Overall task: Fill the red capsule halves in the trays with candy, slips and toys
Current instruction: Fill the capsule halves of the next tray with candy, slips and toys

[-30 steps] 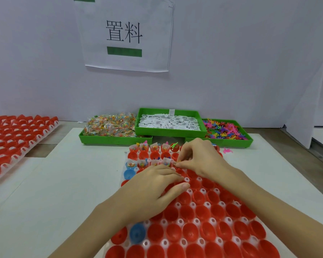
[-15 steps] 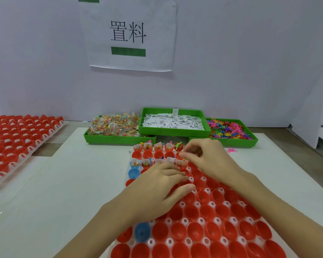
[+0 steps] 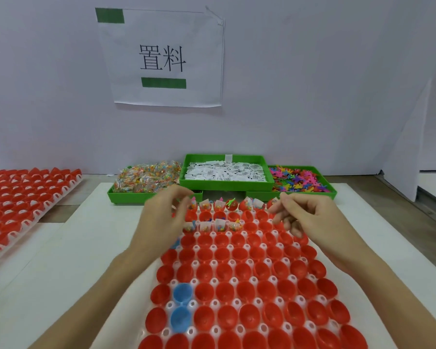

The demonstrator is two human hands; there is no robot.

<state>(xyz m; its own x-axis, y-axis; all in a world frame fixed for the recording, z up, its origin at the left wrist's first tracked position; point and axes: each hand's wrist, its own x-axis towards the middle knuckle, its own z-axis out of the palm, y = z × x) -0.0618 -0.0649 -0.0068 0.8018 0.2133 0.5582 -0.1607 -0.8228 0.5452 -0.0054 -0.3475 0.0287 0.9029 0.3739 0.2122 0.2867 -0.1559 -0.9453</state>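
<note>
My left hand (image 3: 161,220) and right hand (image 3: 310,217) hover with loosely curled fingers over the capsule tray (image 3: 237,273); beyond it, three green bins (image 3: 227,182); two blue halves (image 3: 181,306); white table (image 3: 61,273), paper sign (image 3: 161,59).

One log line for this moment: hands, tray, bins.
left hand: raised, pinching small piece | right hand: raised, fingers curled | tray: far cups filled, rest hollow | bins: stocked
</note>
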